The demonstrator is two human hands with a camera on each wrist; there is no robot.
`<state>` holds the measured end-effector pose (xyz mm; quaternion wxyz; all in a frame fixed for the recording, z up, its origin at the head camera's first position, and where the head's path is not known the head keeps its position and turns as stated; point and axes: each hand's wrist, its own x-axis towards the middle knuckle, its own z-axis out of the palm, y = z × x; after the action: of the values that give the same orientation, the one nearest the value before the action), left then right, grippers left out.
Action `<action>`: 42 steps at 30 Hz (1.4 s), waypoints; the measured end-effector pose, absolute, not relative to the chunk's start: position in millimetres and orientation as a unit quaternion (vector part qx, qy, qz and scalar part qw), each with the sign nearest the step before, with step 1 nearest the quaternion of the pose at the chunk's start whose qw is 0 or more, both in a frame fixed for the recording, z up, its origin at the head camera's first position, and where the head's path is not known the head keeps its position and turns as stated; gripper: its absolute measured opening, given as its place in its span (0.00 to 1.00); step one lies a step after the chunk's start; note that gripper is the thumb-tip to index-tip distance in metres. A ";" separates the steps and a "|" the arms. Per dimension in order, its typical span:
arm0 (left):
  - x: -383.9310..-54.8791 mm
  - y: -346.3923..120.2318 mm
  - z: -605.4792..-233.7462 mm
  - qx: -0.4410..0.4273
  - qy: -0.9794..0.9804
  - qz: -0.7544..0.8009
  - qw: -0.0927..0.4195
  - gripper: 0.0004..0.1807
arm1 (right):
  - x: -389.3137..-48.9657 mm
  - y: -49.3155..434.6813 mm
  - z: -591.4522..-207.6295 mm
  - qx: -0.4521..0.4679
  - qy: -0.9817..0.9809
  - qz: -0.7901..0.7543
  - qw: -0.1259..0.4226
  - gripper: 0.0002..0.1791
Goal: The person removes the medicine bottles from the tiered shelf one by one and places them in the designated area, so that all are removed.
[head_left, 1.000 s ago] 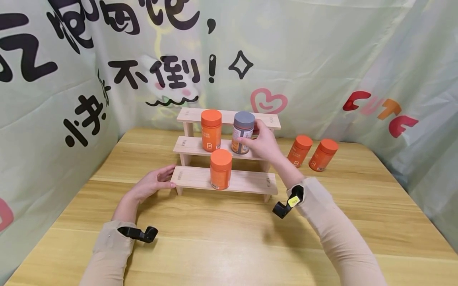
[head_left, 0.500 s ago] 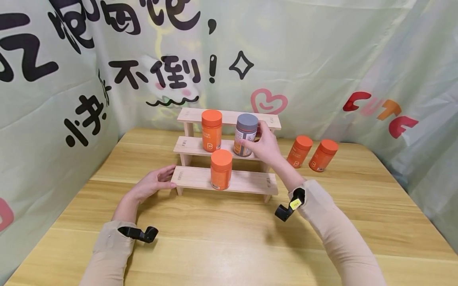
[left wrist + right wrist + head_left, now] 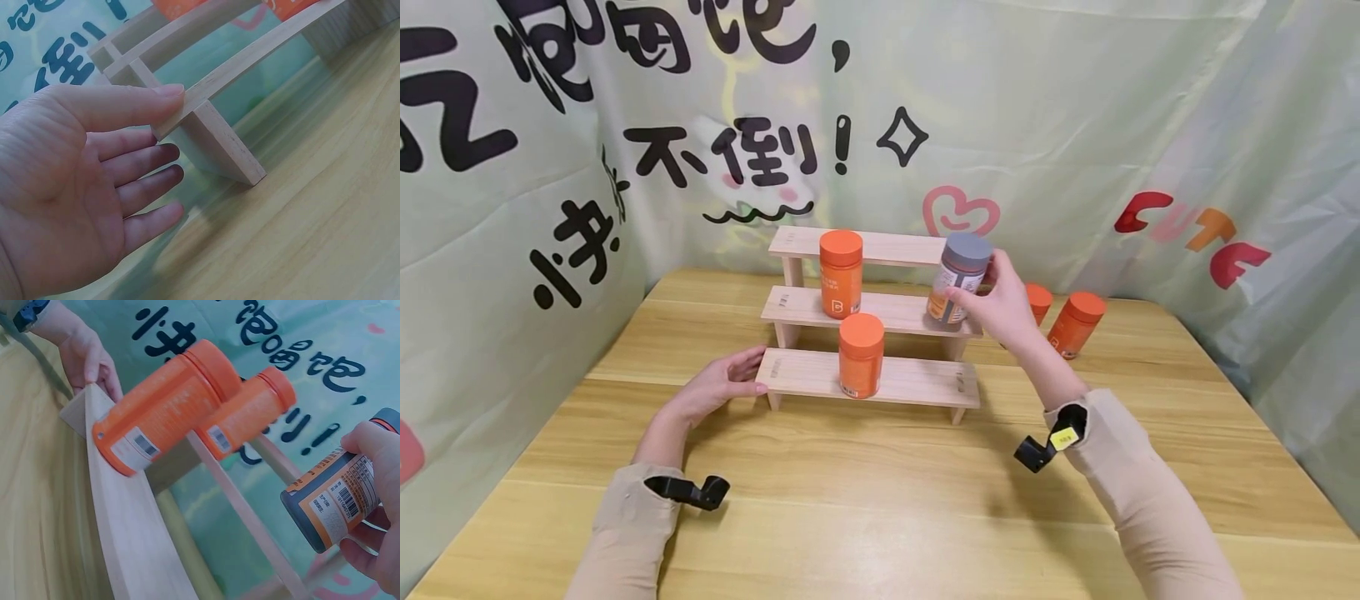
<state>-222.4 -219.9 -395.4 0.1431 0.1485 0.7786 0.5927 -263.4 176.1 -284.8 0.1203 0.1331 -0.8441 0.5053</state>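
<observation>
A grey-capped supplement bottle [image 3: 957, 279] with an orange and grey label is in my right hand [image 3: 1003, 307], gripped between thumb and fingers. It leans slightly, its base overlapping the right end of the middle step in the head view. In the right wrist view the bottle [image 3: 337, 494] shows its barcode and dark base. My left hand [image 3: 721, 387] holds the left end of the three-step wooden display stand [image 3: 797, 371]. In the left wrist view its thumb presses the lowest board's corner, the index fingertip behind it. Orange bottles stand on the middle step [image 3: 841, 279] and lowest step [image 3: 860, 358].
Two more orange bottles are on the table right of the stand, one [image 3: 1075, 327] in plain sight and the other [image 3: 1039, 302] partly behind my right hand. The wooden table [image 3: 850, 500] runs back to a printed curtain [image 3: 1060, 125].
My right hand has moved the grey-capped bottle rightward along the middle step, and it now tilts. My left hand stays at the stand's end.
</observation>
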 end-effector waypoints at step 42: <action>-223.1 -220.6 -397.5 0.152 0.772 0.602 0.140 0.43 | -234.5 295.1 -364.3 0.044 -0.896 0.417 0.149 0.34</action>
<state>-223.1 -220.6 -397.5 0.1398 0.1516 0.7716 0.6018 -234.5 295.1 -364.3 0.1489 0.0437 -0.8956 0.4168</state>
